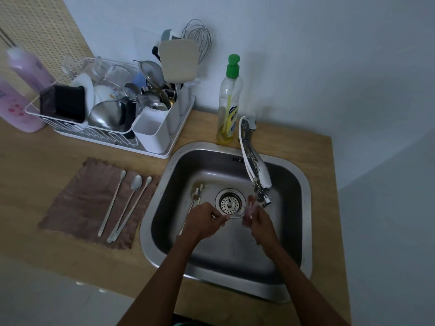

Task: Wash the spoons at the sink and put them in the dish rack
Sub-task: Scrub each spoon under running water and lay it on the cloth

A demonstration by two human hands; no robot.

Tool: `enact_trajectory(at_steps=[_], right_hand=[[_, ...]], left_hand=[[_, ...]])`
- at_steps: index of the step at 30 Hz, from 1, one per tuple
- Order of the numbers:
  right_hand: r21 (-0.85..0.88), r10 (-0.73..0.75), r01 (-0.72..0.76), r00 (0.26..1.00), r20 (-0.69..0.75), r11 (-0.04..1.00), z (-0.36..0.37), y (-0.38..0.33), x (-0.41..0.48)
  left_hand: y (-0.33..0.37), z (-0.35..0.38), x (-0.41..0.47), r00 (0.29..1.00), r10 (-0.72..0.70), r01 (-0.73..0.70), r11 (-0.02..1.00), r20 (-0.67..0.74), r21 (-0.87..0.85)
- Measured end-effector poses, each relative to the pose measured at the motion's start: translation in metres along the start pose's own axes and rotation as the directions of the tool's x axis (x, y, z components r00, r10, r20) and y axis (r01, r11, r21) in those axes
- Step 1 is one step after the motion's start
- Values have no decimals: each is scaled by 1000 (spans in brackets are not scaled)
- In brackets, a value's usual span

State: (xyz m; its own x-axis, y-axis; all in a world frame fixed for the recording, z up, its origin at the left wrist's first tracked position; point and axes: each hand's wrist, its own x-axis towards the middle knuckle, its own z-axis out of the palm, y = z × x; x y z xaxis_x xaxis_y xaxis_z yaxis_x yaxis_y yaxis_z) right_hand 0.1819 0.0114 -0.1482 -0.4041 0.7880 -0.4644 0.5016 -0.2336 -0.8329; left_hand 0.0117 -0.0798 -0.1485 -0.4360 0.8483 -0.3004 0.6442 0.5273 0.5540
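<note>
Over the steel sink [303,184] both my hands hold one thin spoon [234,217] level under the tap spout. My left hand [204,220] pinches its handle end. My right hand [260,223] grips the other end, where a pinkish blur, perhaps a sponge or cloth, hides the bowl. Two more spoons [195,196] lie in the basin to the left of the drain [229,202]. Three long spoons [127,205] lie side by side on a brown cloth [77,203] to the sink's left. The white dish rack [70,130] stands behind the cloth.
The rack holds bowls, a black container and white cutlery cups [153,135] crowded with utensils. A dish soap bottle [229,102] stands behind the sink beside the tap [255,165]. Two pink bottles [16,107] stand at the far left. The wooden counter ends just right of the sink.
</note>
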Motion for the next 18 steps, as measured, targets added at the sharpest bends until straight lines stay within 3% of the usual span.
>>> enact_trajectory(at_steps=[2,3,5,7,10,12,15,16,18], right_hand=[[3,-3,2,963,270,1000,-9,3,4],[-106,-14,53,941,338,993,-15,-1,7],[-330,-41,157,942,332,931,-23,-14,10],[-405,-110,176,977,181,897,-20,-22,8],[-110,-89,85,995,-33,990,-5,-10,3],[-46,-30,35,994,106,998,-6,-7,0],[-286,26,120,887,461,951,-28,-10,9],[-370,29,169,879,475,914,-32,-11,13],[-449,-50,200,945,324,871,-31,-11,15]], left_hand=[[-9,-2,-4,999,-4,4,1000,44,0],[-12,-4,-5,998,3,-3,1000,67,-2],[-12,-7,-5,997,27,-25,999,70,-32],[-5,-10,-3,999,51,-51,998,14,-41],[4,-12,-1,998,42,-42,999,-40,5],[-2,-8,-2,999,30,-30,1000,-19,4],[-14,-4,-7,997,43,-42,999,68,-7],[-14,-4,-9,996,49,-47,999,73,-18],[-7,-6,-10,998,44,-43,998,35,-53]])
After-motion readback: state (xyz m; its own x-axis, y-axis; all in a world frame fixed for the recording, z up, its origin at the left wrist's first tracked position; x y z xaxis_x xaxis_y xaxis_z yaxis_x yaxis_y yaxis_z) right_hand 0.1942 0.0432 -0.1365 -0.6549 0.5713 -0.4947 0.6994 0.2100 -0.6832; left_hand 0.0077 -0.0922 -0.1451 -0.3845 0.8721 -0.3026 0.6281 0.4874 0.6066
